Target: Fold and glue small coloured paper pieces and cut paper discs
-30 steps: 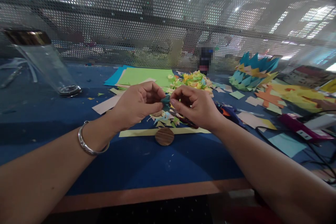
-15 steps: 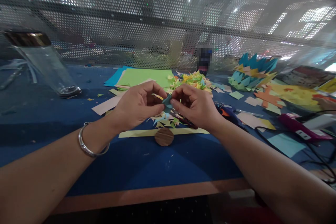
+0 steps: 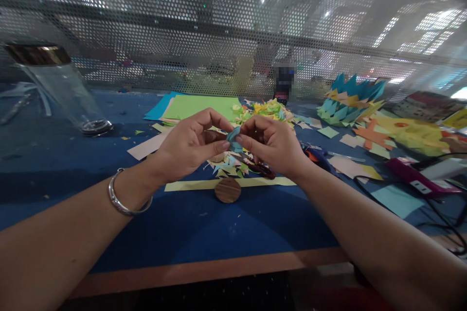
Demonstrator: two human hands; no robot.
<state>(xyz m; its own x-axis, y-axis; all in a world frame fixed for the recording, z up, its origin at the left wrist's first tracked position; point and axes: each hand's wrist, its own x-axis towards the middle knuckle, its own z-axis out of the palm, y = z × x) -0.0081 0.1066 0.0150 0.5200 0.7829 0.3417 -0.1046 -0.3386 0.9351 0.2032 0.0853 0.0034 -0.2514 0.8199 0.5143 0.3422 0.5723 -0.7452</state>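
Since the earlier frame, the small blue paper piece (image 3: 233,145) had been turned so that more of its paler face was shown; both hands were scarcely shifted. From the left, a glass bottle (image 3: 71,90) was seen, well apart from the left hand (image 3: 184,148), by which the paper was pinched between thumb and finger. It was held over cut scraps (image 3: 224,172), its right side pinched by the right hand (image 3: 275,146). It could be torn by uneven pulling, or lost among the scraps through a loosened pinch.
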